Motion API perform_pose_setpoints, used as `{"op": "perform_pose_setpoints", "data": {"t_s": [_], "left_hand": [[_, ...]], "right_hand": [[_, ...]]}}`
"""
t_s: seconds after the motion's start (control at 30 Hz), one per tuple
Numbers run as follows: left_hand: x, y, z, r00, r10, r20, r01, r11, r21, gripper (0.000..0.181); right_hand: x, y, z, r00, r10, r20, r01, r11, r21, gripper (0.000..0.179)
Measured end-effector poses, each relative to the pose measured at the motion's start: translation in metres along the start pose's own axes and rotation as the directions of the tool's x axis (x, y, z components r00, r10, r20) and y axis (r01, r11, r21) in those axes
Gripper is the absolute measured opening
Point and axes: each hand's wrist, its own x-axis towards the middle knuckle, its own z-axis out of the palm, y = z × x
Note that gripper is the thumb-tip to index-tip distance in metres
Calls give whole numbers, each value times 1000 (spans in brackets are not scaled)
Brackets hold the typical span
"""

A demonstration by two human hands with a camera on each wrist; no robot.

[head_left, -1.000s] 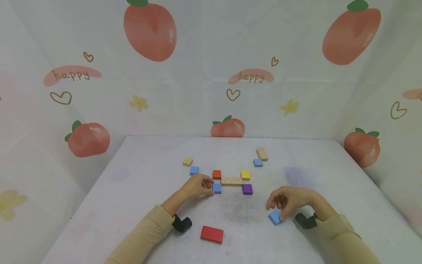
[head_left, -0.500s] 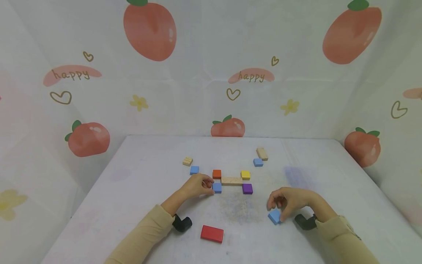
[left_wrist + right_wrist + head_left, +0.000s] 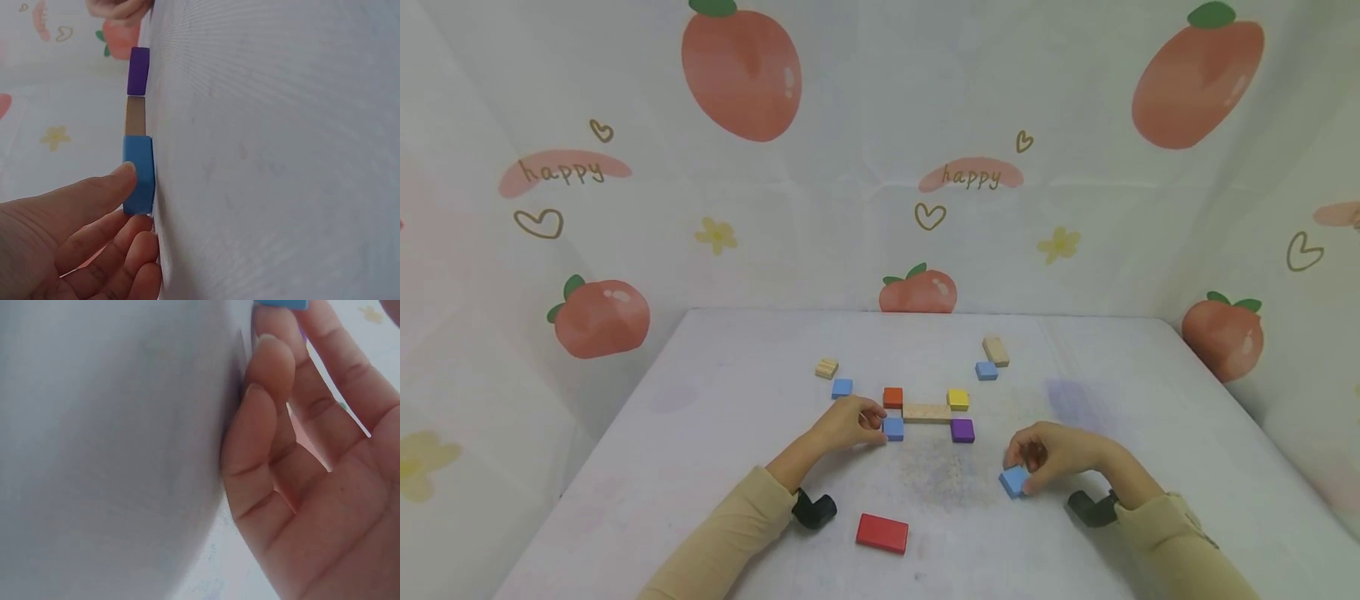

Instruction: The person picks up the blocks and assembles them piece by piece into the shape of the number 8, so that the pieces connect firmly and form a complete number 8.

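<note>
In the head view my left hand (image 3: 848,423) is at the left side of a square blue block (image 3: 892,429). The left wrist view shows the thumb (image 3: 128,175) lying on that blue block (image 3: 142,178), with curled fingers at its end. A natural wood strip (image 3: 927,412) lies flat with an orange-red block (image 3: 892,397), a yellow block (image 3: 958,400) and a purple block (image 3: 962,431) around its ends. To the right, my right hand (image 3: 1060,452) pinches another blue block (image 3: 1014,482) between thumb and fingers; only its edge (image 3: 282,303) shows in the right wrist view.
A red rectangular block (image 3: 882,533) lies near the front. Behind are a striped wooden block (image 3: 827,368), a blue block (image 3: 842,387) on the left, another blue block (image 3: 987,371) and a plain wooden block (image 3: 996,351) on the right. Dark wrist cameras (image 3: 815,508) hang beside both wrists.
My right hand has moved slightly left and away from me, and its blue block has shifted with it toward the strip. My left hand has stayed in place.
</note>
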Motion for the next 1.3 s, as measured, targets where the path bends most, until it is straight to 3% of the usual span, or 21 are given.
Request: {"op": "perform_pose_setpoints", "data": {"t_s": [0.23,0.5,0.7,0.93,1.3], "left_hand": [[1,-1,0,1000,4,-1,-4,1000,-6,34],[1,-2,0,1000,5,-1,-5,1000,-11,34],[1,-1,0,1000,-1,-2,1,1000,-10,33],[-1,2,-2,1000,25,0,-25,1000,0,33],[-1,1,-2,1000,5,-2,-5,1000,-5,34]], "right_hand": [[3,-3,3,996,7,-93,-14,996,-83,25],[8,-1,4,980,-71,-188,42,987,-154,24],[11,-4,6,968,-48,-248,4,985,-173,25],[15,-6,9,948,-93,-305,25,975,-220,23],[19,-16,13,931,-67,-359,-26,968,-248,28]]}}
